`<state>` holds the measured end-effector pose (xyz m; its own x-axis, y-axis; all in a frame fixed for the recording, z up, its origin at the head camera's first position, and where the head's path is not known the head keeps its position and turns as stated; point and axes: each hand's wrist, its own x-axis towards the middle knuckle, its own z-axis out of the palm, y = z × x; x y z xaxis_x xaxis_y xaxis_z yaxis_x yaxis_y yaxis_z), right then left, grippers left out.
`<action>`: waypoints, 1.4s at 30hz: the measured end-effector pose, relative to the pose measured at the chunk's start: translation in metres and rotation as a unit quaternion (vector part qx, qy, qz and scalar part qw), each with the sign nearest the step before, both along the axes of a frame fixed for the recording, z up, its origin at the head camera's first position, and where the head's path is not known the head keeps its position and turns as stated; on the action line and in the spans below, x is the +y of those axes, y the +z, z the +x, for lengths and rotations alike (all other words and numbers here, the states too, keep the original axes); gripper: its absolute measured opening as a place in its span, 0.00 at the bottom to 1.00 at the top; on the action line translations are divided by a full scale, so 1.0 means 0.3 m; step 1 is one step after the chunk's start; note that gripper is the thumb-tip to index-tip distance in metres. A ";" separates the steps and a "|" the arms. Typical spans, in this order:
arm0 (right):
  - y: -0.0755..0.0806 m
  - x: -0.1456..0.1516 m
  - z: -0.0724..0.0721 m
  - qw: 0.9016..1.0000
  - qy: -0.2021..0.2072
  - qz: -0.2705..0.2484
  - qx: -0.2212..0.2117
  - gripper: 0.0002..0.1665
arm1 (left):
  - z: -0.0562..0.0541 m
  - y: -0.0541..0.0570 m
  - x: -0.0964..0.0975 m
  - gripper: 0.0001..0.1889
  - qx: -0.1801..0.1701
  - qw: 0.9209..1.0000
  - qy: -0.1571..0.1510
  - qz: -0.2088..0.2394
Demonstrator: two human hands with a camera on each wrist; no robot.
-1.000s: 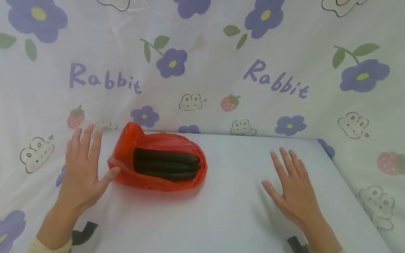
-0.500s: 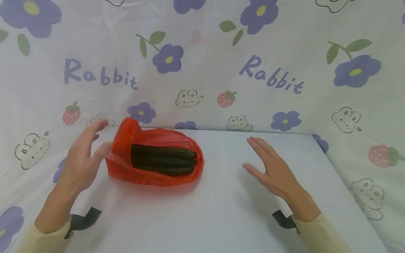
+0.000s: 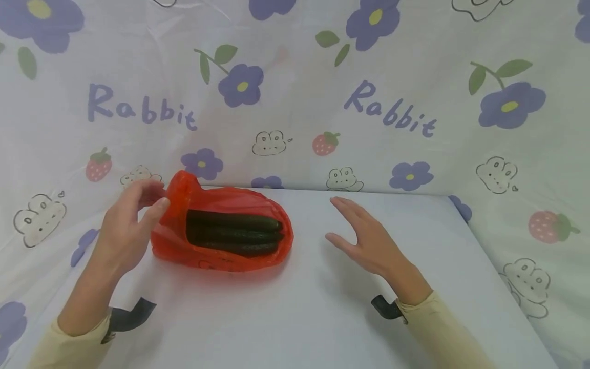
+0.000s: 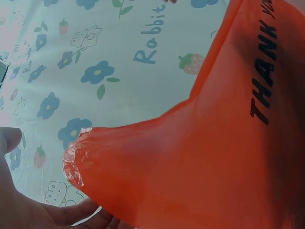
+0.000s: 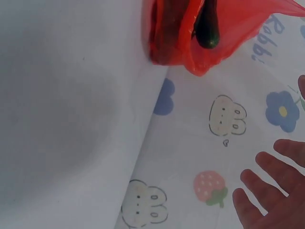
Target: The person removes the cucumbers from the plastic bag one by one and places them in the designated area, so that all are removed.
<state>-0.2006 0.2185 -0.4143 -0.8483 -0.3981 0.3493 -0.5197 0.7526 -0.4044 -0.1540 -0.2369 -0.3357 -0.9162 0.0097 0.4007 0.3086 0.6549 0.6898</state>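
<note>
A red plastic bag [image 3: 221, 263] lies on the white table with its mouth gaping; dark green cucumbers [image 3: 237, 236] show inside it, side by side. Beside the bag's left end is my left hand [image 3: 123, 233], thumb and fingers spread apart and loosely bent, with nothing between them. In the left wrist view the red bag [image 4: 190, 152] bears the printed word THANK, and the fingers [image 4: 71, 212] are close to its edge; whether they touch cannot be told. To the right of the bag, my right hand [image 3: 369, 243] hovers over the table, apart from it, fingers extended.
The white table [image 3: 276, 318] carries the bag on its left half. Behind it hangs a white cloth [image 3: 295, 113] printed with flowers, strawberries and rabbits. Black straps [image 3: 131, 315] stick out at both wrists, over pale yellow sleeves.
My right hand has moved left toward the bag. My left hand has turned, its fingers bending in toward the bag's left end. The bag has stayed where it was on the table.
</note>
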 end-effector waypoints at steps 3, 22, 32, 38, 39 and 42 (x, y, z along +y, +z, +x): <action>0.007 -0.026 -0.004 1.000 0.007 0.000 -0.003 0.47 | 0.003 -0.002 0.015 0.32 -0.006 1.000 0.003 0.003; 0.000 -0.150 -0.037 0.999 0.032 0.003 -0.031 0.46 | -0.018 0.015 0.052 0.37 -0.064 0.998 0.019 -0.008; -0.008 -0.189 -0.058 0.998 0.049 0.003 -0.042 0.45 | -0.018 0.027 0.062 0.31 -0.085 0.996 0.003 -0.021; -0.013 -0.229 -0.089 0.997 0.057 0.002 -0.056 0.45 | -0.025 0.028 0.064 0.23 -0.100 0.994 -0.015 -0.026; -0.014 -0.237 -0.095 0.997 0.058 0.002 -0.058 0.45 | -0.026 0.028 0.064 0.23 -0.102 0.994 -0.017 -0.026; -0.015 -0.262 -0.118 0.996 0.062 0.004 -0.061 0.45 | -0.026 0.030 0.064 0.21 -0.104 0.994 -0.020 -0.022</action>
